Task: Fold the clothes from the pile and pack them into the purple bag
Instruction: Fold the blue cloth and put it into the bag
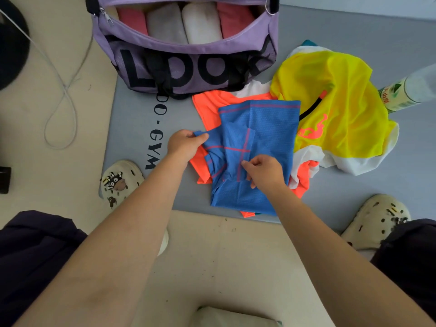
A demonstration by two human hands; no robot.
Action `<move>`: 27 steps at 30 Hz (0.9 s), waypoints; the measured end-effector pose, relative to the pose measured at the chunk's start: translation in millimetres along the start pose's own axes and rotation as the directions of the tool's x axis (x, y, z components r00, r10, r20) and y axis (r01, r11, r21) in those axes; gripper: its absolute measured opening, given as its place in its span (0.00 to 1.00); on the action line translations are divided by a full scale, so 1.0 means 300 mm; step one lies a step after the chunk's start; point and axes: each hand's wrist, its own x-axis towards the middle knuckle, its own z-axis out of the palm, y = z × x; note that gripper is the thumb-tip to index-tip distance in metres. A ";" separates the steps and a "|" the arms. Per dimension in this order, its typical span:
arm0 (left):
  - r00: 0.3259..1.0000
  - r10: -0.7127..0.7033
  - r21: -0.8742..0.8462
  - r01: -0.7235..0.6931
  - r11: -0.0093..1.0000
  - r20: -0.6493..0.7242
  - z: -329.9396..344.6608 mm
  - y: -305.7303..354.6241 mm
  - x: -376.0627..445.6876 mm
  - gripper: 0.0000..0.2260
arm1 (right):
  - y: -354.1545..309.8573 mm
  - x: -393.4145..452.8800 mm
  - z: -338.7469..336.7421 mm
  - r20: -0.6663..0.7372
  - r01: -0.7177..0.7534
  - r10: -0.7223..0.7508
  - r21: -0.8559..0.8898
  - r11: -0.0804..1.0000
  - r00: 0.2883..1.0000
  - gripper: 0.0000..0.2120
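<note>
A blue mesh shirt with pink stripes (264, 128) lies half folded on the grey mat, on top of an orange garment (207, 109). My left hand (182, 142) pinches the shirt's left sleeve edge. My right hand (264, 172) grips a fold near the shirt's middle. A yellow and white shirt (335, 100) lies crumpled to the right. The purple bag (188, 67) stands open at the top, with several rolled pink, grey and white clothes (184, 22) inside.
The grey mat (132, 119) with black lettering lies on a beige floor. A plastic bottle (405, 90) lies at the right edge. My two cream clogs (120, 180) (379, 220) flank the shirt. A white cable (61, 95) loops at the left.
</note>
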 end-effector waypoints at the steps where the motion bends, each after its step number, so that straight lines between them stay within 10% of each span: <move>1: 1.000 -0.003 -0.024 0.003 1.000 -0.021 -0.003 0.004 -0.001 0.09 | -0.003 -0.004 -0.001 -0.047 0.031 -0.032 -0.027 0.999 0.998 0.13; 8: 0.984 0.164 -0.252 -0.143 0.957 0.065 -0.029 0.047 -0.036 0.12 | -0.055 -0.005 0.035 -0.005 0.430 -0.430 -0.028 0.902 0.903 0.17; 18: 0.909 0.019 -0.132 0.039 0.990 0.416 -0.065 0.009 -0.032 0.15 | -0.036 0.031 0.047 0.134 0.313 -0.309 -0.009 0.950 0.941 0.31; 27: 0.960 0.159 -0.055 -0.151 0.987 0.229 -0.088 0.055 -0.092 0.03 | -0.087 -0.008 0.006 -0.015 0.152 -0.157 0.368 0.918 0.987 0.03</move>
